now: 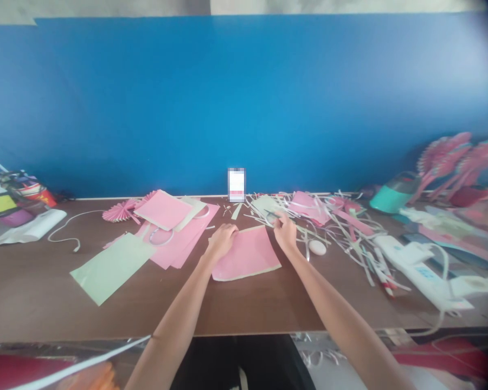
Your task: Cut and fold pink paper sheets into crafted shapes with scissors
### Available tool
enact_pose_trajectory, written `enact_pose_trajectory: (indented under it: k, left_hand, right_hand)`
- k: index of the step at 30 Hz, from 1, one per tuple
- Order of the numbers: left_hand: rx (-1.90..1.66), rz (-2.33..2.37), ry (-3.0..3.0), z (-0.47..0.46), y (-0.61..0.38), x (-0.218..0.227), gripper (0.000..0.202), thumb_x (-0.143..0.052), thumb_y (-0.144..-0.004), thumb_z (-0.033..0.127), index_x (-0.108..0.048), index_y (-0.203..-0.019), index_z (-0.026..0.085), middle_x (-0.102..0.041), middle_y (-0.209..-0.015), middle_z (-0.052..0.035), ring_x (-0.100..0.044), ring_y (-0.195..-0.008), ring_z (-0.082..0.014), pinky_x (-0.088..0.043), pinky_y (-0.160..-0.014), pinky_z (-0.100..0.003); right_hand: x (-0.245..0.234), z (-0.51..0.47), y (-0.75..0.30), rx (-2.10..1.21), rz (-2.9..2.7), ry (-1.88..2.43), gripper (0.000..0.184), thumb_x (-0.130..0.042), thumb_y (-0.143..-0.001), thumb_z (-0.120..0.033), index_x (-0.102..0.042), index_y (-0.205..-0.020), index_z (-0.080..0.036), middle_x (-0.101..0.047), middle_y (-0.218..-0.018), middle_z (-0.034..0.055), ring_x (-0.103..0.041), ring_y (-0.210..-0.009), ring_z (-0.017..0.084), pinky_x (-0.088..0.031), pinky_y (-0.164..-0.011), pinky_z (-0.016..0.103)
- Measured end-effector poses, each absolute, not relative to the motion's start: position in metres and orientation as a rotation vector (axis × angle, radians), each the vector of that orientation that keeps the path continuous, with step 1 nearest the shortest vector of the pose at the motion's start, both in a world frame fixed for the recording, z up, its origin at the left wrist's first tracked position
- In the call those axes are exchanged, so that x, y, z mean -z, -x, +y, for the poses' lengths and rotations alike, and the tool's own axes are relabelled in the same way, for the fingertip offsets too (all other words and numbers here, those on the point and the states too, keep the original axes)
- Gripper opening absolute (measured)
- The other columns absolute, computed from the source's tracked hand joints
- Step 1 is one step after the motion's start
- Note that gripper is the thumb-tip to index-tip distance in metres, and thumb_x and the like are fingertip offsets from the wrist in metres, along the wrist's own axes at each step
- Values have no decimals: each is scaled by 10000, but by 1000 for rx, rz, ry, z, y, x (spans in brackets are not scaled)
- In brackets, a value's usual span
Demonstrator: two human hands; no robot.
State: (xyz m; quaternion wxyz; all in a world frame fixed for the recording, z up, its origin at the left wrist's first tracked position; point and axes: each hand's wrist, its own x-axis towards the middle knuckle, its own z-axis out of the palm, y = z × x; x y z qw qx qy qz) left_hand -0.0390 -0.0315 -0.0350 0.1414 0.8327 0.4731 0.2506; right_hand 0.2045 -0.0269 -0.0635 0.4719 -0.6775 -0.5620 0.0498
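Pink sheet (248, 255) lies on the worktop (252, 314) between both hands, its pale green edging showing along the near side. The left hand (222, 241) rests at its far left part, fingers bent close together. The right hand (285, 233) is raised just beside the far right corner, fingers curled, thumb and forefinger near each other. At this blur I cannot fairly tell whether either hand has anything gripped.

Just right of the right hand sits a white oval thing (317, 247). Beyond and to the right spreads a tangle of paper strips (352, 245), with a power strip (421, 273) on its right side. Straight ahead, a small bright screen (236, 183) stands near the blue wall (228, 103).

Left of the left hand, more pink sheets (179, 252) lie overlapped, a ring (161, 236) on top, and a green sheet (111, 268) extends toward the near left. Behind these is a pleated pink fan (120, 211); farther left, a white cable (67, 219) curls on the worktop. At the far right, a teal container (390, 196) leans near some pink fans (443, 157).
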Motion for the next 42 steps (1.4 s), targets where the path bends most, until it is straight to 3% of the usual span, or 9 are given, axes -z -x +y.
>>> enact_pose_trajectory:
  k: [2,4,9,16,24,30,42]
  left_hand:
    - [-724,1365,-2405,-32,39,35,213,-377,-923,231,-580,-860,215,-617,-891,-39,-535,-933,-203,-387,-695,-295]
    - [-730,1359,-2408,-31,39,35,213,-377,-924,233,-580,-860,217,-618,-896,-37,-535,-936,-203,-388,-696,-292]
    - [-752,1337,-2428,-30,40,38,220,-379,-928,237,-592,-873,221,-623,-896,-32,-536,-923,-198,-391,-712,-292]
    - [-758,1385,-2452,-26,41,41,224,-402,-925,251,-620,-880,225,-629,-899,-34,-540,-920,-198,-388,-703,-288]
    - [-810,1397,-2421,-27,41,41,248,-370,-935,244,-615,-910,226,-631,-902,-38,-547,-910,-194,-394,-714,-289]
    - [-817,1395,-2412,-27,42,41,236,-387,-931,252,-622,-951,234,-639,-929,-36,-549,-922,-196,-397,-702,-283]
    - [-807,1386,-2440,-23,39,46,263,-403,-913,197,-647,-1001,240,-650,-956,-40,-548,-938,-203,-420,-782,-307]
  right_hand:
    - [62,-27,-203,-162,-1401,1552,309,-419,-837,-263,-599,-1081,-205,-689,-973,70,-614,-786,216,-446,-743,337]
    - [60,-28,-201,-239,-1453,1490,296,-416,-860,-292,-604,-1073,-211,-685,-1005,65,-620,-836,216,-452,-760,331]
    - [56,-30,-196,-362,-1715,1436,241,-454,-881,-367,-648,-858,-226,-699,-874,44,-632,-820,222,-443,-748,314]
    - [61,-26,-199,-309,-1719,1523,253,-426,-899,-357,-609,-788,-220,-653,-697,21,-598,-659,202,-411,-658,296]
    - [63,-24,-199,-354,-1715,1467,278,-384,-920,-363,-623,-957,-224,-692,-897,58,-626,-833,235,-429,-741,330]
    - [61,-25,-199,-349,-1768,1453,229,-424,-890,-326,-621,-854,-216,-681,-816,38,-616,-753,215,-426,-705,312]
    - [61,-30,-196,-190,-1735,1612,269,-341,-931,-320,-588,-962,-219,-660,-822,51,-578,-725,224,-373,-648,310]
